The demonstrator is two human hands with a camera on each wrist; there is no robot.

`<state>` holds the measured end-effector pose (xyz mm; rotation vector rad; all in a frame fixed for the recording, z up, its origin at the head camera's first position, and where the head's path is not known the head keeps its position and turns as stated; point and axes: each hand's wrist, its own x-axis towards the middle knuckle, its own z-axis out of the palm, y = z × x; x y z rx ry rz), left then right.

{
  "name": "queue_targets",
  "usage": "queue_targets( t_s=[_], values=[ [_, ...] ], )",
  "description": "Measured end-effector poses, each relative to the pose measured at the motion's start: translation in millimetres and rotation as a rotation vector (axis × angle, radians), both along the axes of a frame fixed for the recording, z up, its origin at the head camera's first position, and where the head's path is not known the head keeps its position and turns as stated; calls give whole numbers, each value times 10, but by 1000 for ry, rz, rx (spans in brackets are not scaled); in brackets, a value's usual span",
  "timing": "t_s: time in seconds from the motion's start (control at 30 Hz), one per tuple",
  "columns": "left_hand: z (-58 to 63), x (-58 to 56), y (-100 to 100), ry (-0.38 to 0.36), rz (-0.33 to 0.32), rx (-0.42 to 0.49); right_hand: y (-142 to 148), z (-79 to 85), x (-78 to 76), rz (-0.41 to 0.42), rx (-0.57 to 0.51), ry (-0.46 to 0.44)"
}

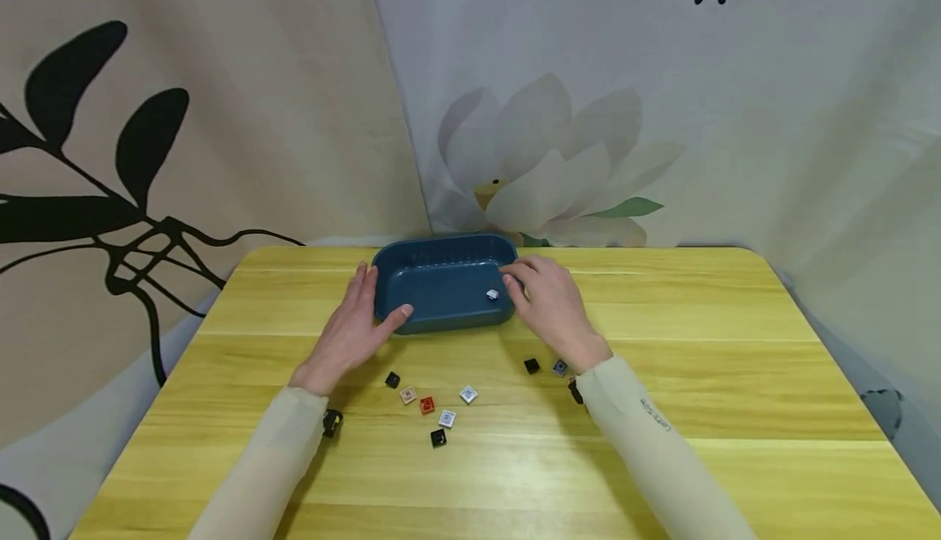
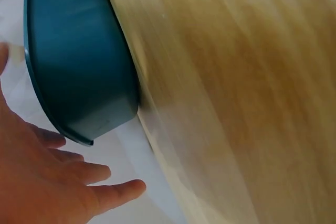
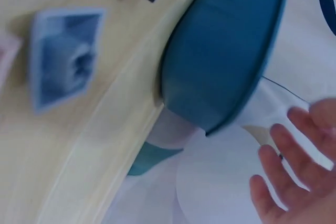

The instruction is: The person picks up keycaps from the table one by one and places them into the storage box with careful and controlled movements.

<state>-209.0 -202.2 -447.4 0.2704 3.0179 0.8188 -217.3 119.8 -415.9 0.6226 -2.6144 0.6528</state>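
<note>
A dark blue rectangular tray (image 1: 434,283) sits at the back edge of the table, with one small white keycap (image 1: 492,295) lying inside near its right end. My left hand (image 1: 349,332) is at the tray's left end, fingers extended and thumb over the front rim. At the other end, my right hand (image 1: 550,301) has its fingertips at the right rim, close to the white keycap. Its fingers (image 3: 286,153) look loosely bent and spread in the right wrist view, with nothing seen between them.
Several loose keycaps lie in front of the tray, among them a red one (image 1: 427,405), a white one (image 1: 468,394) and a black one (image 1: 438,438). Near my right wrist are another black keycap (image 1: 532,366) and a grey-blue keycap (image 3: 67,59), underside up. Printed curtain (image 1: 588,115) hangs behind the table.
</note>
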Motion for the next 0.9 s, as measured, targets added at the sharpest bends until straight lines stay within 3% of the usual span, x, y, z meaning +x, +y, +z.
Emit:
queue_targets(
  t_s=[0.13,0.3,0.9],
  values=[
    [-8,-49,25,-32,8,5,152,32,122,-34,-75,63],
    [-24,-87,38,-64,22,-13,359,30,276,-39,-88,90],
    [-37,-91,70,-94,3,-94,925,-105,631,-27,71,42]
  ],
)
